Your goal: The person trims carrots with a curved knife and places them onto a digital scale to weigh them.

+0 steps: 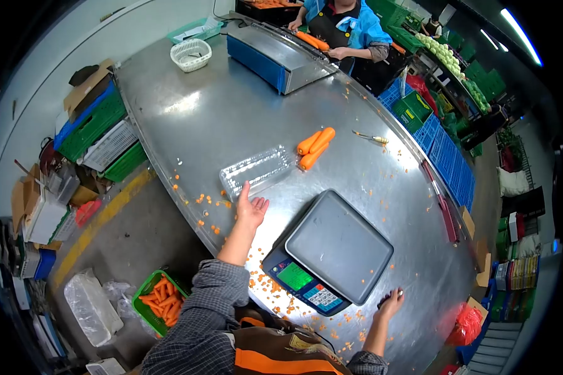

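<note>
A clear plastic tray [259,172] lies on the metal table, and my left hand [251,210] is at its near edge, fingers apart and palm turned up. Just right of the tray rest three carrots [316,148]. Nearer to me stands a grey weighing scale [341,245] with a lit green display and nothing on its platform. Beside the scale's right corner my right hand [391,304] is closed around a small dark object that I cannot make out.
A peeler [370,137] lies beyond the carrots. Orange scraps dot the metal table [213,119]. At the back are a white basket [191,55], a blue-sided metal box [256,60] and a co-worker [344,31] holding carrots. A green crate of carrots [161,300] sits on the floor.
</note>
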Demonstrator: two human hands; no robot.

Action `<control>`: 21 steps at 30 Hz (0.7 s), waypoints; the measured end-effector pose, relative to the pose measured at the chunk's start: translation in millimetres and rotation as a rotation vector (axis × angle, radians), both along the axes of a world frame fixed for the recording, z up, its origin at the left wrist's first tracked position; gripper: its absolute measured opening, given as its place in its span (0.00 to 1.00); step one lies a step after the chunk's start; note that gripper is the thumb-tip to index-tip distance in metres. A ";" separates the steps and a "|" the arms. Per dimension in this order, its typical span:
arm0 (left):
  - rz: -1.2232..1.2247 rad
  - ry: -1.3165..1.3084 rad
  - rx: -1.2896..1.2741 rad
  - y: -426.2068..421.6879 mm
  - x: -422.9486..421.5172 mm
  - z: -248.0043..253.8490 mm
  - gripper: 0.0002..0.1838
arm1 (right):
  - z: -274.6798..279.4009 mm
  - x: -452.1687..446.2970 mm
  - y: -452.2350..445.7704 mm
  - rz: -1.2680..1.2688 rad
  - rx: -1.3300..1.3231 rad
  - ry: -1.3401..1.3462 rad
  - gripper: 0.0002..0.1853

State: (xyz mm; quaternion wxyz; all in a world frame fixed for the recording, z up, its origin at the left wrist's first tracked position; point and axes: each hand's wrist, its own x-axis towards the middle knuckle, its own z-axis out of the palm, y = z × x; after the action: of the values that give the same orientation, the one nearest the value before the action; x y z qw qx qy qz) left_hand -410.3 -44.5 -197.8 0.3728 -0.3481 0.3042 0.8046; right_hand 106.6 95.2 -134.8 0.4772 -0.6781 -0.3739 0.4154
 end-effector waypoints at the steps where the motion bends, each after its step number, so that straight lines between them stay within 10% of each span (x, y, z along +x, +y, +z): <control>1: 0.082 0.092 -0.034 10.4 -5.8 -5.2 0.52 | -4.4 11.1 -6.0 -0.015 -0.056 0.014 0.17; 9: 0.513 0.056 -0.077 42.0 -12.6 -31.9 0.27 | -98.8 70.5 -50.2 0.323 -0.217 -0.192 0.21; 14: 0.372 0.082 -0.110 7.6 -7.2 -35.4 0.24 | -149.5 118.9 -53.4 0.403 -0.049 -0.532 0.27; 21: 0.446 0.346 -0.057 -29.5 -8.3 -38.5 0.26 | -84.4 141.0 -18.1 0.326 -0.146 -0.333 0.28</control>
State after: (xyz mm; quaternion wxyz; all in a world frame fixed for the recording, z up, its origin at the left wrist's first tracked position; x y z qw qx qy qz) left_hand -418.5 -74.0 -236.3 0.1191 -0.2743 0.3014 0.9054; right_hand 247.6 77.1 -219.2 0.2853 -0.7005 -0.5210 0.3956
